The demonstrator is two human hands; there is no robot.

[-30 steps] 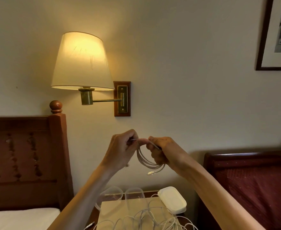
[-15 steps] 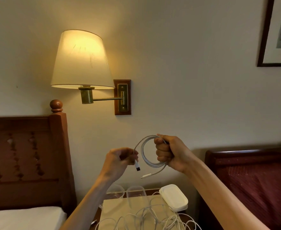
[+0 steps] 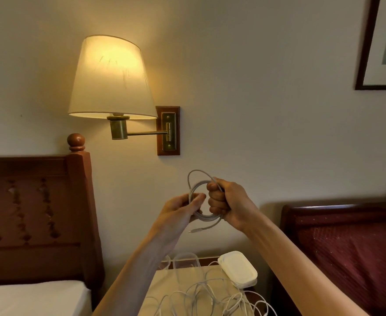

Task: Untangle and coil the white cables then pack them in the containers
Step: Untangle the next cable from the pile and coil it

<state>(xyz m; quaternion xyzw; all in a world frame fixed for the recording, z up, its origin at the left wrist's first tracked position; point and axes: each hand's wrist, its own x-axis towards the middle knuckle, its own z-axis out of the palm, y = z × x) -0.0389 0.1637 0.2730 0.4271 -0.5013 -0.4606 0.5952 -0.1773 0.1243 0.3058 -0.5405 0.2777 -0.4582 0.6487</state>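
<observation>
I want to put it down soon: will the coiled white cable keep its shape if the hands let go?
Probably not: the thin coiled white cable looks springy, one loop already standing above the right hand. Its loose end dangles, so it seems floppy and light.

We are in a bedroom, likely a hotel room: 2 dark red wooden headboards (image 3: 34, 215) (image 3: 346, 224) flank a small bedside table (image 3: 164, 290), a lit cream-shaded brass wall lamp (image 3: 111, 76) hangs above, and a dark-framed picture (image 3: 367, 53) decorates the cream wall.
</observation>
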